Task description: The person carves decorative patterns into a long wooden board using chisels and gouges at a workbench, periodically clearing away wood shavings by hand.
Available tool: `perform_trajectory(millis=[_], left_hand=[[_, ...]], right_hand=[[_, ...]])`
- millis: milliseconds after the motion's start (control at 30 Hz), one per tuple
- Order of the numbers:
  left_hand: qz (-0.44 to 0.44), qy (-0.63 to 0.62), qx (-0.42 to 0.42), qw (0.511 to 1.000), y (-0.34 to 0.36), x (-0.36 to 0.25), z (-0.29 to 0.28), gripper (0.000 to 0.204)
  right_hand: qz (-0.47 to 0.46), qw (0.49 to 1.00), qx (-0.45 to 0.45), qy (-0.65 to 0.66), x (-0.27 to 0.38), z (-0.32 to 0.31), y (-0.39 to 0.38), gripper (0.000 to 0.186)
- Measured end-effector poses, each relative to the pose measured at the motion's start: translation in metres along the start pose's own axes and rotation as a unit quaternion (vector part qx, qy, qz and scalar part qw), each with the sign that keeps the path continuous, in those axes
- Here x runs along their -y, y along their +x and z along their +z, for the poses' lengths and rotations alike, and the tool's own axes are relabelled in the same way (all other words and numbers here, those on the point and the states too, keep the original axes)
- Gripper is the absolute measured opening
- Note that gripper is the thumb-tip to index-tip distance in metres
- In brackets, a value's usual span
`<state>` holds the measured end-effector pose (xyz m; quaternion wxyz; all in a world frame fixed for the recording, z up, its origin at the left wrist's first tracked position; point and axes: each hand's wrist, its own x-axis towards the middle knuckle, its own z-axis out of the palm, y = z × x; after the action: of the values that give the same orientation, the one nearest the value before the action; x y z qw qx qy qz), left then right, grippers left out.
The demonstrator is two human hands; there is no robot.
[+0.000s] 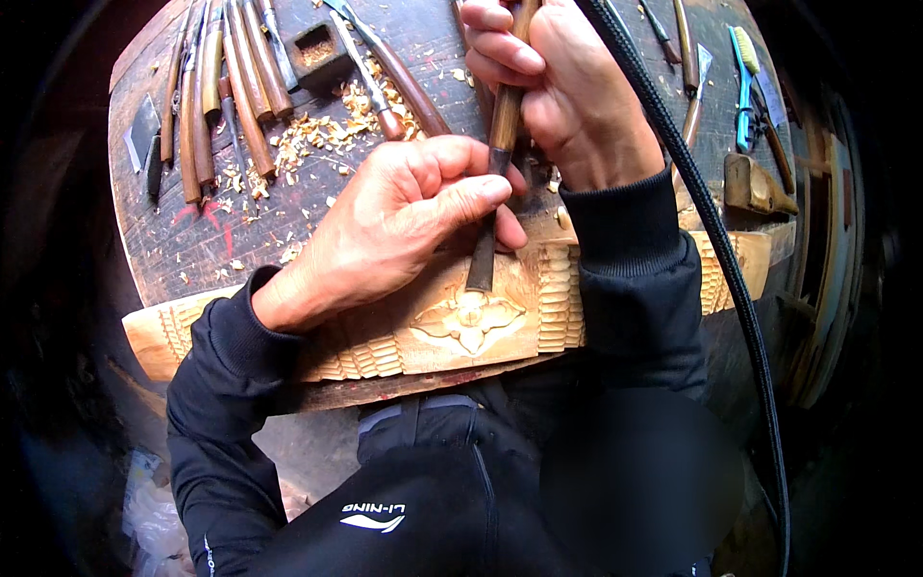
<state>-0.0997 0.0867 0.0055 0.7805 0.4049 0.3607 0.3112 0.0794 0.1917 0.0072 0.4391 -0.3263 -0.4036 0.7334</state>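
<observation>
A long pale wooden board [423, 361] lies along the near edge of the table, carved with a four-petalled flower and bands of scale-like cuts. Tilted over the flower is a wood carving chisel [484, 260], its metal tip touching the wood at the flower's far side. My left hand [404, 207] pinches the chisel low, where handle and blade meet, thumb on top. Higher up, my right hand [577, 91] has its fingers wrapped round the wooden handle [507, 120]. The top of the handle runs out of the picture.
Several wooden-handled chisels [236, 87] lie in a row at the far left, near a small dark square block [319, 53]. Wood shavings [317, 139] are scattered beside them. A blue brush [745, 87] and a wooden mallet [755, 185] lie right. A black cable [711, 221] hangs across the right side.
</observation>
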Motion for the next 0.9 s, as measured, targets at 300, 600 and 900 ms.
perform_trajectory(millis=[300, 600, 900], left_hand=[[0.002, 0.003, -0.01, 1.0, 0.003, -0.001, 0.006, 0.035], [0.047, 0.075, 0.014, 0.996, 0.007, 0.006, -0.004, 0.034], [0.037, 0.084, 0.0, 0.996, 0.006, 0.007, -0.002, 0.032]], right_hand=[[0.045, 0.992, 0.011, -0.113, -0.002, -0.02, 0.002, 0.026], [0.022, 0.992, 0.027, 0.12, -0.03, -0.018, 0.023, 0.02], [-0.001, 0.99, 0.004, 0.143, -0.039, -0.016, 0.021, 0.021]])
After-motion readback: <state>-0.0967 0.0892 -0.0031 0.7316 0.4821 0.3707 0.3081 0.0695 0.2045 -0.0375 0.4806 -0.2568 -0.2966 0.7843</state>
